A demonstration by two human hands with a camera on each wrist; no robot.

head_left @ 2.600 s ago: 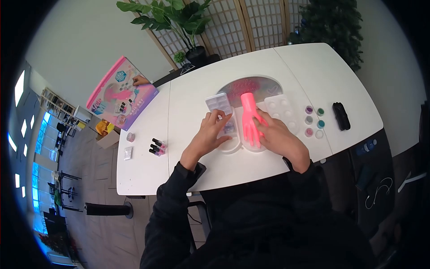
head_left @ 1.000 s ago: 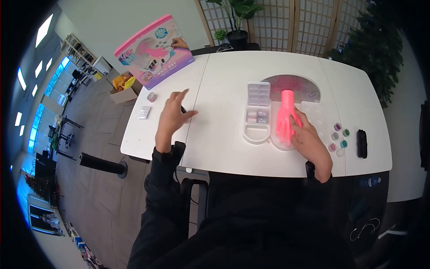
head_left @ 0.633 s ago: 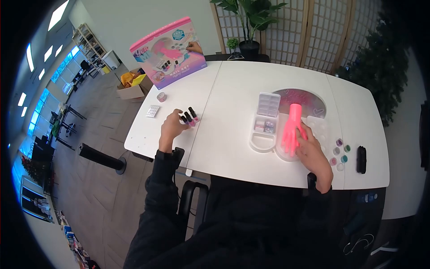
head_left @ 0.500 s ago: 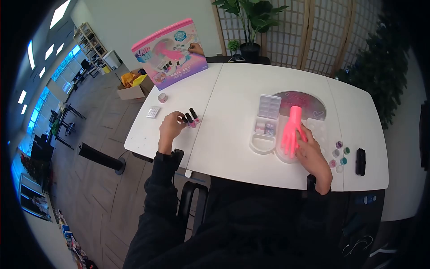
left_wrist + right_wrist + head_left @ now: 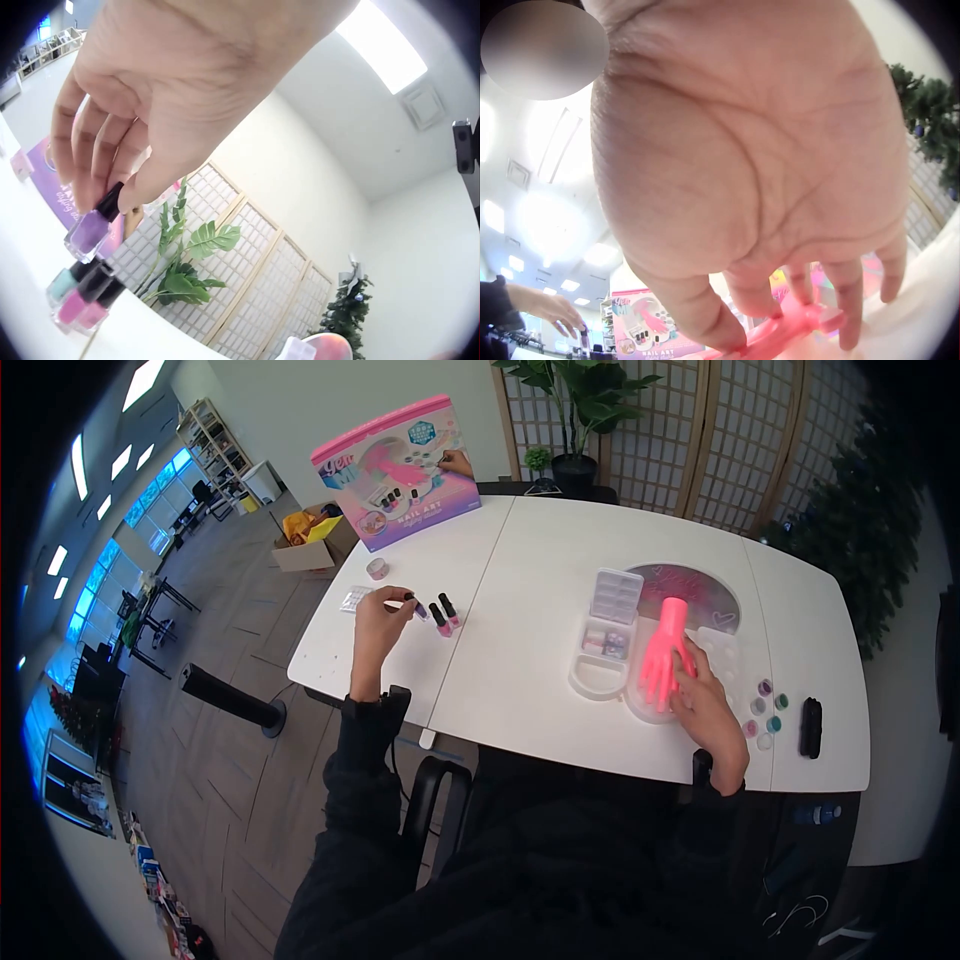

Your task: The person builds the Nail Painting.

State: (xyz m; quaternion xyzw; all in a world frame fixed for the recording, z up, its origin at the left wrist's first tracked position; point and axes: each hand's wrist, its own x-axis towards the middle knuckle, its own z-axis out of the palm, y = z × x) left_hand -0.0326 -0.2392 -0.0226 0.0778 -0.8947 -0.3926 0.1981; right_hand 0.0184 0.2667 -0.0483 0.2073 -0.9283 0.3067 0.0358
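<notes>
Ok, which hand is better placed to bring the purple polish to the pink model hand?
Probably your left hand: it pinches the purple polish by its black cap, while your right hand touches the pink model hand.

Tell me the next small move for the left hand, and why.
Probably carry the purple polish bottle toward the pink model hand: the left hand pinches the bottle by its black cap, while the right hand holds the model hand farther along the table.
</notes>
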